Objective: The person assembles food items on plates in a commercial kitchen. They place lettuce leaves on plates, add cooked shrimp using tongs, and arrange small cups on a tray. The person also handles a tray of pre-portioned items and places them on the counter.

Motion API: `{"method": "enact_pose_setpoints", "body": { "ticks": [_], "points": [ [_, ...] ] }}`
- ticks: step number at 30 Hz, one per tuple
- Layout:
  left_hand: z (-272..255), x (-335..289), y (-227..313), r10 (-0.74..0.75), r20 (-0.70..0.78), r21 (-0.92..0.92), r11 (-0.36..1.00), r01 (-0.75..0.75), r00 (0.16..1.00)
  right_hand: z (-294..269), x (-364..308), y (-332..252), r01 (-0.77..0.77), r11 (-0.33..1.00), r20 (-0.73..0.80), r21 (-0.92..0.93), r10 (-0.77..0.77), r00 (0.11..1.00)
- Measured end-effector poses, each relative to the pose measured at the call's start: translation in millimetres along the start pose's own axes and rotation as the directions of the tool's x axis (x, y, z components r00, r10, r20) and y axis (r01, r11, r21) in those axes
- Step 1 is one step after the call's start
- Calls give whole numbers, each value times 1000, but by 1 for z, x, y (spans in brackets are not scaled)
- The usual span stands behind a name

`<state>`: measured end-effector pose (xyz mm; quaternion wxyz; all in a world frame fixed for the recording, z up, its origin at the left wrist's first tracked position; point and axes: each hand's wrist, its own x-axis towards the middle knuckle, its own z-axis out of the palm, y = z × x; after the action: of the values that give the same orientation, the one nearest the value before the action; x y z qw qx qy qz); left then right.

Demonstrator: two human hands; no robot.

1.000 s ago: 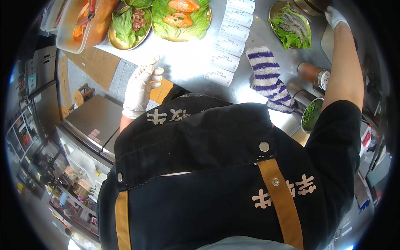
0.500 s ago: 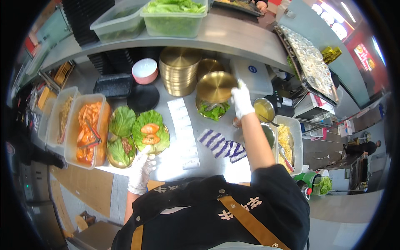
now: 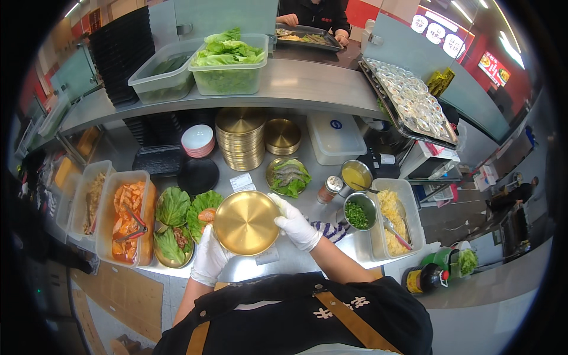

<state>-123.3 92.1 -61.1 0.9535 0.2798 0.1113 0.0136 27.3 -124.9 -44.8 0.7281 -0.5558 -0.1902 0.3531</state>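
Note:
Between my gloved hands is a round, shallow gold metal plate [image 3: 246, 222] with nothing on it. My right hand [image 3: 297, 226] grips its right rim, and my left hand [image 3: 210, 259] is closed at its lower left rim. Partly covered by the plate are paper order slips [image 3: 241, 181] and a lettuce-lined plate with orange meat [image 3: 207, 215]. Just left of these lie more lettuce leaves [image 3: 173, 206] and a gold plate holding lettuce and reddish meat [image 3: 182, 238]. Farther back, grey shrimp [image 3: 288, 174] rest on lettuce in another gold plate.
Behind stand a tall stack of gold plates [image 3: 241, 145] and a shorter stack [image 3: 282, 137]. Orange marinated meat fills a tub [image 3: 148, 183] at left. On the right are a shaker [image 3: 329, 190], chopped scallions [image 3: 357, 215], a yellow-filled tub [image 3: 389, 236] and a striped cloth [image 3: 328, 231]. A co-worker's hands [image 3: 288, 21] touch a far tray.
My right hand has brought the gold plate from above the shrimp toward me and leftward. My left hand has come onto its rim. The shrimp now show, and the view has tilted upward.

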Motion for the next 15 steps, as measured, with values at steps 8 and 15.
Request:
{"method": "enact_pose_setpoints", "body": {
  "ticks": [8, 15],
  "points": [
    [-7, -4, -17, 38, -187, -44, 998, -47, 982, 11, 3, 10, 175, 984, 166, 17, -176, 970],
    [-16, -6, -26, 109, -239, -12, 993, -115, 965, 6, -1, 13, 21, 998, 181, -52, -11, 983]
  ]
}}
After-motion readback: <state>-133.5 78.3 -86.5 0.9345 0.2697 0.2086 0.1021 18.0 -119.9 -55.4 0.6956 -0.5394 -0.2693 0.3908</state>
